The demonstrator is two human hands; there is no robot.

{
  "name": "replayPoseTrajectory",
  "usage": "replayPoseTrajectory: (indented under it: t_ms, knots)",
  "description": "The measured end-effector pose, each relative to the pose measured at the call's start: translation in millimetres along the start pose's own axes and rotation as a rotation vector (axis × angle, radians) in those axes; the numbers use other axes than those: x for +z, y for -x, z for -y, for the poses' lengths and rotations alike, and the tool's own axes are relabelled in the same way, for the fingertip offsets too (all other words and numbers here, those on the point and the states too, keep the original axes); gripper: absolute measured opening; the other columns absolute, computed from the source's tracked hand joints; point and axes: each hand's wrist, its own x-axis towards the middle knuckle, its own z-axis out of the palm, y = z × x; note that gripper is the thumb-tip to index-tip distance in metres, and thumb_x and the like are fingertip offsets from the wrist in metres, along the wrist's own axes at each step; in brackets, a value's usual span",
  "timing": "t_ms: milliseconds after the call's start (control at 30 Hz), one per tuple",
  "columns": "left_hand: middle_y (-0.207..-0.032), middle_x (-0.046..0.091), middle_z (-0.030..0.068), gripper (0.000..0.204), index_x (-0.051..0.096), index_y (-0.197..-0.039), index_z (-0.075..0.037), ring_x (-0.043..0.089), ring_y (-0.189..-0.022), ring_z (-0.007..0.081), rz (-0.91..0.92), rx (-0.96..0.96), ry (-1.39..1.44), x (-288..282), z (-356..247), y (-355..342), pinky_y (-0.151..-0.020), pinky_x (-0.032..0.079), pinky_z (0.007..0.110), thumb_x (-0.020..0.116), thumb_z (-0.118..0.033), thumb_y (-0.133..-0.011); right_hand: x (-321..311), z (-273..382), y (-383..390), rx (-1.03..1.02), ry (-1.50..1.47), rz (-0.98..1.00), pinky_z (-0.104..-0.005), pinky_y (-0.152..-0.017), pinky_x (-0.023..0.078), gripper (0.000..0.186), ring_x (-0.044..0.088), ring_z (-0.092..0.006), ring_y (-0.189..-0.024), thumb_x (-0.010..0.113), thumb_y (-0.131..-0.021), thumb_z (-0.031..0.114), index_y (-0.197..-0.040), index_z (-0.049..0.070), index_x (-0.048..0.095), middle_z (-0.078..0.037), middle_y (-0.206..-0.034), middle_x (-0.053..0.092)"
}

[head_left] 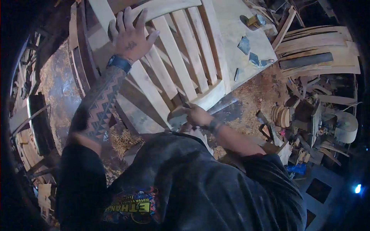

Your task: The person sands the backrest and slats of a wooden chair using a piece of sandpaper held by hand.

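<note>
A pale wooden slatted frame (169,54), like a chair back, lies on a light work board (227,23). Several slats run between its curved far rail (163,8) and its near rail (212,96). My left hand (133,38) rests on the far left part of the frame, fingers spread and holding nothing. At the near rail, my right hand (197,116) is closed. A thin dark shape (181,96) juts from its fingers between the slats, perhaps a tool, but its kind is unclear.
On the board's right lie a small can (255,22), dark sheet pieces (244,45) that look like sandpaper, and a short dark stick (236,74). Stacked curved planks (320,42) stand at the right. Wood offcuts (304,131) and shavings (125,142) cover parts of the floor.
</note>
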Motion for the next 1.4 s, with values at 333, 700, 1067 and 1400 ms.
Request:
replayPoseTrajectory:
  t_ms: [333,700,1067,1400]
  knots:
    - [-0.168,0.042,0.0277,0.091,0.042,-0.17,-0.025,0.039,-0.153,0.0507,-0.027,0.034,-0.028,-1,0,-1,-0.122,0.026,0.075,0.07,-0.071,-0.097,-3,-4,8,-0.184,0.04,0.029,-0.0343,-0.053,0.046,0.045,0.056,-0.0127,-0.059,0.056,-0.118,0.036,-0.15,0.004,0.06,-0.001,-0.073,0.059]
    - [-0.168,0.041,0.0285,0.089,0.043,-0.167,-0.024,0.038,-0.154,0.0518,0.012,0.034,-0.027,-5,-1,-4,-0.121,0.028,0.077,0.071,-0.071,-0.097,-23,-7,70,-0.318,-0.042,-0.037,-0.0285,-0.067,0.055,0.05,0.063,-0.0128,-0.073,0.056,-0.117,0.033,-0.156,0.002,0.059,-0.005,-0.097,0.072]
    - [-0.17,0.04,0.028,0.09,0.044,-0.167,-0.024,0.04,-0.154,0.0528,-0.004,0.024,-0.048,-1,1,-2,-0.122,0.028,0.076,0.071,-0.073,-0.096,-41,-6,32,-0.468,0.22,-0.401,-0.0393,-0.094,0.059,0.058,0.074,-0.0252,-0.103,0.057,-0.106,0.016,-0.163,0.005,0.053,-0.018,-0.116,0.077]
    - [-0.17,0.04,0.0258,0.088,0.048,-0.166,-0.023,0.036,-0.158,0.0479,0.029,0.003,-0.07,-5,0,-1,-0.122,0.029,0.075,0.069,-0.073,-0.097,-45,11,33,-0.102,-0.037,-0.135,-0.0391,-0.055,0.056,0.043,0.062,-0.0168,-0.066,0.051,-0.118,0.043,-0.135,0.006,0.066,-0.006,-0.082,0.063]
